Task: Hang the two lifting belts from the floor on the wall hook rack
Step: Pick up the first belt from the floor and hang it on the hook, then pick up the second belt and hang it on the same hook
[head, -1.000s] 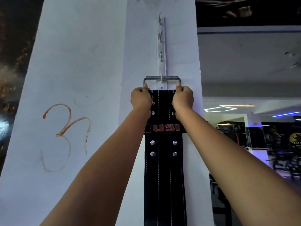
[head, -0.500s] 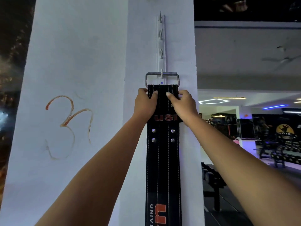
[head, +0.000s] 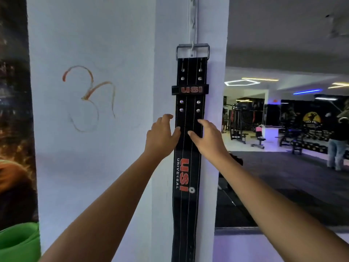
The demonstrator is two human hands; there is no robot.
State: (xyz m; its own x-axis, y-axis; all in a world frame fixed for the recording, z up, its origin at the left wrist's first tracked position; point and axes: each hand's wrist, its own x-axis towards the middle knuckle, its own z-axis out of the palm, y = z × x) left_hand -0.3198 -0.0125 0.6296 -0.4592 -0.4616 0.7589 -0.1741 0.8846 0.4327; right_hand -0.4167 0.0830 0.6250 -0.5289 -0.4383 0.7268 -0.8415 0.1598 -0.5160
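A black lifting belt [head: 188,178] with red USI lettering hangs straight down a white pillar. Its steel buckle [head: 192,51] sits over the lowest hook of the white hook rack [head: 193,19], which runs up out of the frame. My left hand [head: 161,137] is at the belt's left edge, fingers spread, thumb tip on the leather. My right hand [head: 206,137] lies against the belt's right half with fingers apart. Neither hand grips anything. No second belt is in view.
The white pillar [head: 105,129] bears an orange scrawl. A green object [head: 18,241] sits at the lower left under a dark poster. To the right, a gym floor with benches, machines and a person [head: 336,150] standing at the far right.
Both hands have let go of the belt's top near the buckle and slid down it, opening. The belt now hangs by its buckle on the hook.
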